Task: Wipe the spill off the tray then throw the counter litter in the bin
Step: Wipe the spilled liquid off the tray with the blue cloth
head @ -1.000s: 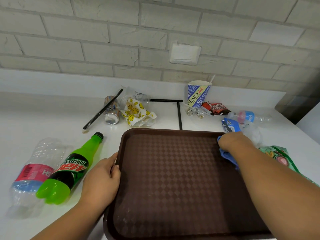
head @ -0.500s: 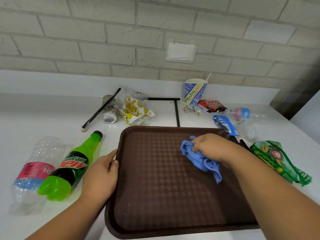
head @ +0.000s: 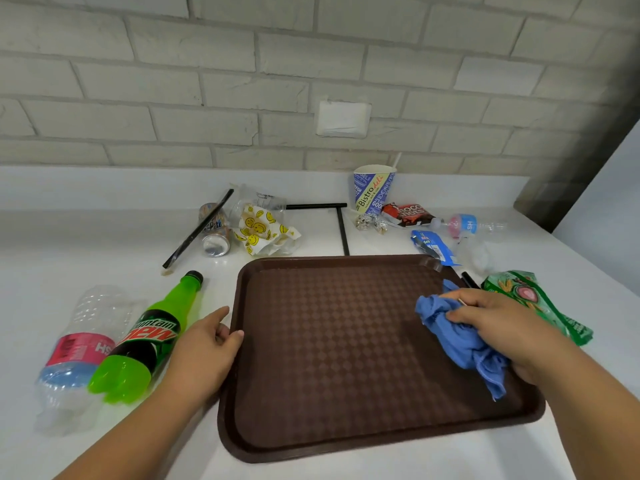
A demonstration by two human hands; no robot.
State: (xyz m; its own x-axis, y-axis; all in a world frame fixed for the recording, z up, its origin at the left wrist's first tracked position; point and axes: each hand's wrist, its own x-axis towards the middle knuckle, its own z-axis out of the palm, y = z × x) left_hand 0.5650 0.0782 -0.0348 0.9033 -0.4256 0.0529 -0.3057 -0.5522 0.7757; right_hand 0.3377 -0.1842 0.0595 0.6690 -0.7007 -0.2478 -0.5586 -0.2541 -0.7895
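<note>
- Tray [head: 329, 341]: brown, checker-textured, lying flat on the white worktop [head: 69, 244] directly in front of me, long side toward me.
- Left hand [head: 204, 351]: at the tray's left rim, thumb laid over the edge, index finger along the outside; the rim is held between them.
- Right hand [head: 502, 323]: over the right part of the tray, fingers curled around a crumpled blue cloth [head: 453, 337]. The cloth lies on the tray surface, with a loose end trailing toward the near right corner.
- Left of the tray: a green Mountain Dew bottle [head: 149, 341] on its side, cap pointing away from me, just beside my left hand. A clear water bottle [head: 76, 348] with a pink label lies against it.
- Behind the tray, left: a drinks can [head: 214, 233] on its side, a black straw [head: 197, 230] across it, and a smiley-print wrapper [head: 265, 233].
- Behind the tray, right: an upright Bistro paper cup [head: 373, 190], a chocolate wrapper [head: 408, 214], a small clear bottle [head: 467, 225] and a blue packet [head: 433, 247] touching the far right corner.
- Right of the tray: a green snack bag [head: 533, 303], just beside my right hand.
</note>
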